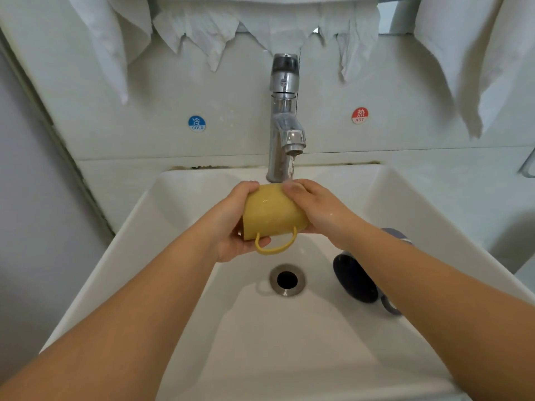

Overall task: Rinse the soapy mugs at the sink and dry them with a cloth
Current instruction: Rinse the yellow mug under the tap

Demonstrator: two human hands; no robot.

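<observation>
Both hands close around a yellow mug [273,212], held on its side over the sink [139,227] just below the tap [285,117]. The left hand [231,224] wraps one end, fingers curled over the top and thumb pressed near the base of the handle [276,246], which hangs downward in a loop. The right hand [315,209] clasps the other end, fingers [293,188] bent over the upper edge. A thin stream of water [291,167] falls from the spout and lands where the right fingers meet the mug; wet glints show on the yellow side and on the back of the right hand.

The mug's mouth and bottom are both covered by the palms, so which way it opens cannot be told. A second, dark mug [354,277] lies on its side in the sink, right of the drain [287,279]; the right forearm crosses over it and hides most of its body, and only a bit of its handle peeks out by the arm. It looks dark blue, though in the shade that is hard to be sure of.

On the wall behind the tap, a blue round sticker [197,123] reads "COLD" under a Chinese character, and a red sticker [359,115] reads "HOT" likewise. White cloths [202,27] hang along the top, their upper parts cut off by the frame.
</observation>
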